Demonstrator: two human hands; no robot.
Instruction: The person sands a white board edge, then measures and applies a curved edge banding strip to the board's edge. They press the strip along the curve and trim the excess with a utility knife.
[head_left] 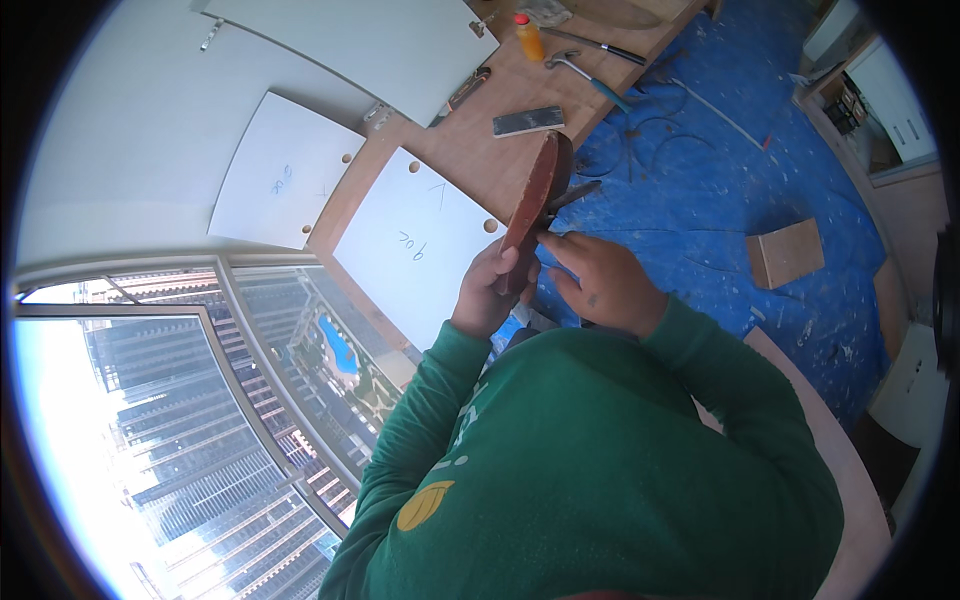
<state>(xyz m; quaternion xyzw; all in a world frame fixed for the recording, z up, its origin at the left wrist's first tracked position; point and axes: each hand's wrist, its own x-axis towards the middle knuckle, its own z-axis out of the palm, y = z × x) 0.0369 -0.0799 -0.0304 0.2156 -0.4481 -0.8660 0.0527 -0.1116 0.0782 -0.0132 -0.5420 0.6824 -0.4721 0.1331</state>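
A reddish-brown wooden tool (pixel 533 190) is in front of the person's body, held up near the edge of the tabletop (pixel 470 150). The left hand (pixel 484 293) is closed around its lower end, with the thumb on its face. The right hand (pixel 608 282) is bent beside it, the fingertips at its side; whether they pinch something, I cannot tell. A dark metal piece (pixel 577 194) sticks out from the tool. On the tabletop are a white panel (pixel 400 235) with round holes, a dark block (pixel 528 122), a hammer (pixel 582 74) and an orange bottle (pixel 529 42). A brown box (pixel 787 254) lies on the blue sheet (pixel 690 215) at right.
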